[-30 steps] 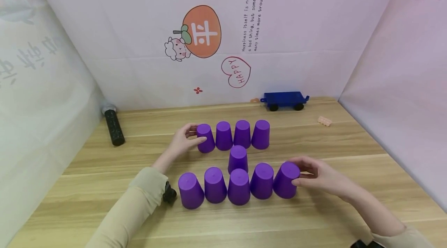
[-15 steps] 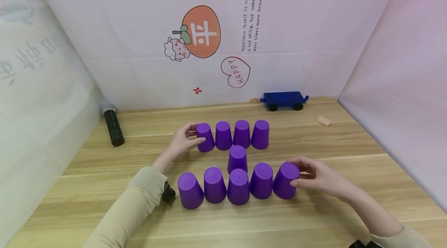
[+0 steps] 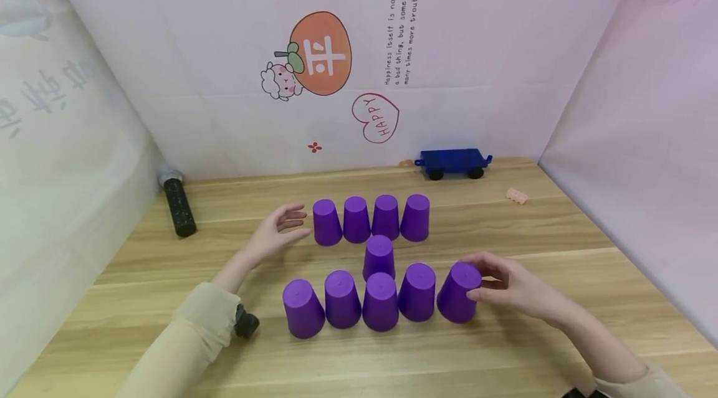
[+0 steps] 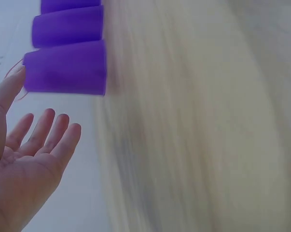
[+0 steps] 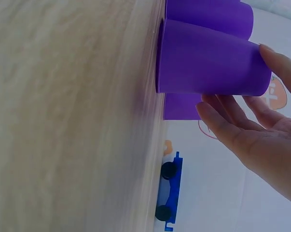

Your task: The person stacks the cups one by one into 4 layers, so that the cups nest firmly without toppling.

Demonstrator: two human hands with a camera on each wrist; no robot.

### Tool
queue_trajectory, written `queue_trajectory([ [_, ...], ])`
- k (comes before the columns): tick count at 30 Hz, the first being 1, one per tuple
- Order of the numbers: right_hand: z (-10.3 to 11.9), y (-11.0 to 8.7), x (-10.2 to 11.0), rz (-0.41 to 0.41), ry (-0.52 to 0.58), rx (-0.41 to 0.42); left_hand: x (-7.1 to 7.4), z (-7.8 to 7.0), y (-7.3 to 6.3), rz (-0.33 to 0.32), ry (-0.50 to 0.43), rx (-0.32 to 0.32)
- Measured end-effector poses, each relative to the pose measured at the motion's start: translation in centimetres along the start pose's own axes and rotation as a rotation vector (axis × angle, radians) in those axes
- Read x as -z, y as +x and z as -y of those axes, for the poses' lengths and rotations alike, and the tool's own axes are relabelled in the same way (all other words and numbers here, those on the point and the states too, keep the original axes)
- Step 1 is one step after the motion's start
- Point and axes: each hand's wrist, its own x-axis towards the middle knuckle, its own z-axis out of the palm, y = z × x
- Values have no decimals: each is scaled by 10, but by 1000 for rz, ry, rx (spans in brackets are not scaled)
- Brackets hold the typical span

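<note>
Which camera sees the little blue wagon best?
The head view: the whole blue wagon stands by the back wall, both wheels clear. The right wrist view shows it sideways at the table's edge, beyond the purple cups. The left wrist view misses it.

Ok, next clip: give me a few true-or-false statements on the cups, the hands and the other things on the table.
1. Ten purple cups stand upside down on the table. True.
2. The left hand grips the back row's leftmost cup. False: it is open, beside the cup.
3. The right hand touches the front row's rightmost cup. True.
4. The blue toy cart sits between the cup rows. False: it is by the back wall.
5. A black cylinder lies far left. True.
</note>
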Motion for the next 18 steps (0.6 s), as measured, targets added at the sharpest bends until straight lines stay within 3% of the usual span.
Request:
queue_trajectory([
  [11, 5, -6, 7, -139, 15, -57, 28, -20, -46, -91, -47, 29],
  [18, 13, 1, 17, -303, 14, -32, 28, -37, -80, -115, -53, -20],
])
